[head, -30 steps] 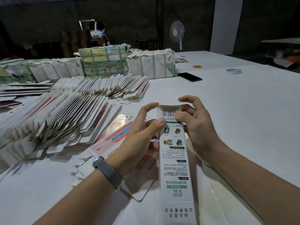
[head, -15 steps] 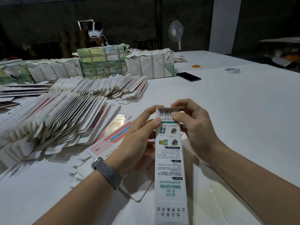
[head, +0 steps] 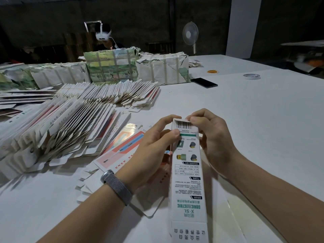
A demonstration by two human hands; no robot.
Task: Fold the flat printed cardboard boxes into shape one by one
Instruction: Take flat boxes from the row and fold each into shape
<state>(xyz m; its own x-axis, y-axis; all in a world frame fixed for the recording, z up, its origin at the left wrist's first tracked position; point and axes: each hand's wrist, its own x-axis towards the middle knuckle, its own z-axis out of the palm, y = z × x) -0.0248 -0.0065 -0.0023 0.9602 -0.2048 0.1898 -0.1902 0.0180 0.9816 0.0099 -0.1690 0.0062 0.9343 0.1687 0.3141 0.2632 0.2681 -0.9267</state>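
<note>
A long white printed box point(head: 188, 176) with a barcode at its far end and green lettering lies lengthwise between my hands, its near flap open toward me. My left hand point(head: 154, 146) grips the box's left side, thumb pressed on the top face below the barcode. My right hand point(head: 212, 137) holds the right side, its fingertips curled over the far end flap by the barcode. Flat printed boxes point(head: 121, 148) lie under my left hand. Rows of flat boxes point(head: 57, 130) stand fanned on the left.
Wrapped bundles point(head: 163, 71) sit at the back of the white table point(head: 254, 120). A black phone point(head: 204, 82), a tape roll point(head: 251, 76) and an orange ring point(head: 212, 71) lie at the far right. A fan point(head: 190, 34) and a person with a headset point(head: 103, 35) are behind.
Both hands have closed in on the box's far end. My right fingertips moved from beside the barcode onto the end flap, and the box shifted slightly toward me.
</note>
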